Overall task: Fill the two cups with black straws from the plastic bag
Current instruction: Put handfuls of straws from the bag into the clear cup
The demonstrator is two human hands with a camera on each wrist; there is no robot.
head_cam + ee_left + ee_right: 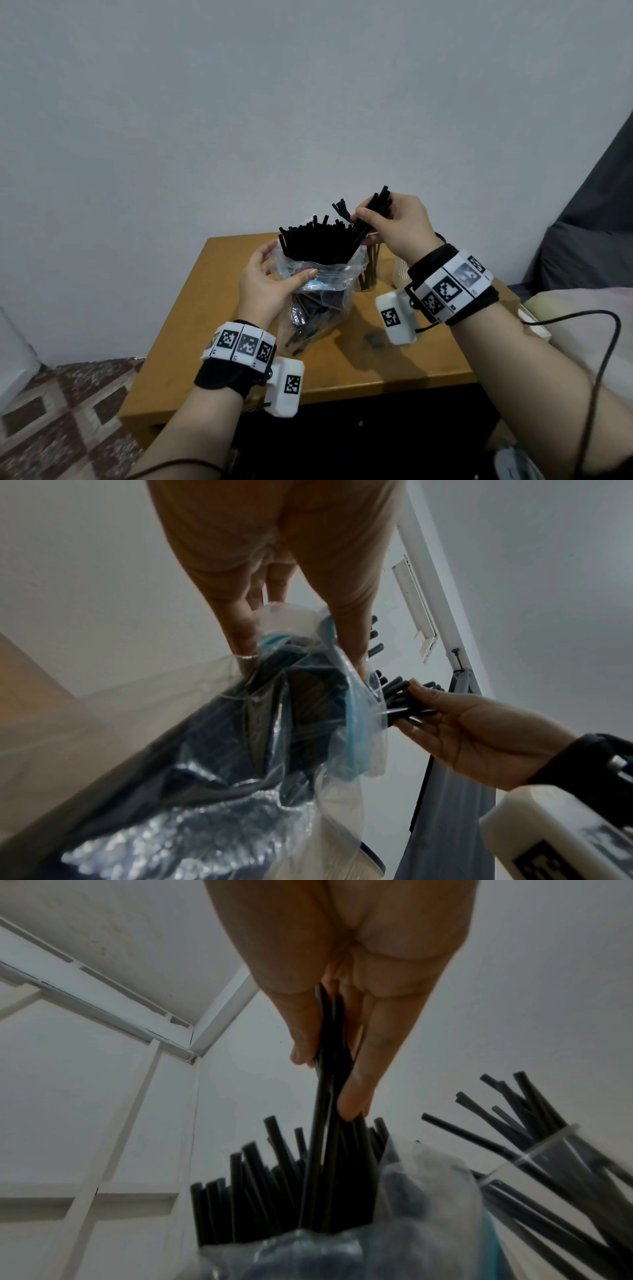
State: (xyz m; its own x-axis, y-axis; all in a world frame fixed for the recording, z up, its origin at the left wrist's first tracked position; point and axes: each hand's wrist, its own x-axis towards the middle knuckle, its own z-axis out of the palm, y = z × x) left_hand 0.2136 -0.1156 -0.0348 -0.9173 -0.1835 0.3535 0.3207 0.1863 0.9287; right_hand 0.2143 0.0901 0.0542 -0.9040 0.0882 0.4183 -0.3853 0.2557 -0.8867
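Left hand (265, 277) gripping plastic bag (325, 284) on tabletop (394, 353); right hand (399, 224) pinching black straws (371, 214), left of clear cup (368, 270).

Left hand (265, 281) curls, thumb opposing fingers in a pinch; right hand (394, 226) raised, fingers and thumb pinched together.

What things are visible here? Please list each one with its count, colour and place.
straws: many, black, standing in the bag; a few pinched above it
bag: one, clear, on the table
cups: two, clear, behind the bag; the nearer holds straws
table: one, orange-brown, by the wall
left hand: holds the bag's rim
right hand: pinches a few straws
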